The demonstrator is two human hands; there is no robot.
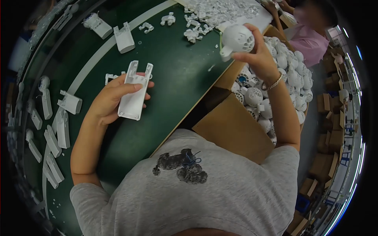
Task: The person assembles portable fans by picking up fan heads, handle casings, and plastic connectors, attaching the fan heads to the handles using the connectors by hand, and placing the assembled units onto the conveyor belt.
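Observation:
A flat white plastic housing (133, 100) with two prongs at its upper end lies in my left hand (114, 96), the thumb across its face and the fingers behind it. My right hand (258, 55) grips a round white fan head (237, 38) with a slatted grille, held between thumb and fingers over the table's edge. A short neck and a thin green-yellow wire show on the head's left side. Below that hand, a cardboard box (232, 131) holds a heap of similar white round heads (252, 96).
The green table (165, 94) bears a pile of small white parts (212, 13) at the far side, white housings (125, 38) at the upper left and several assembled pieces (63, 128) at the left. A person in pink (309, 43) is at the upper right, near cardboard boxes (325, 165).

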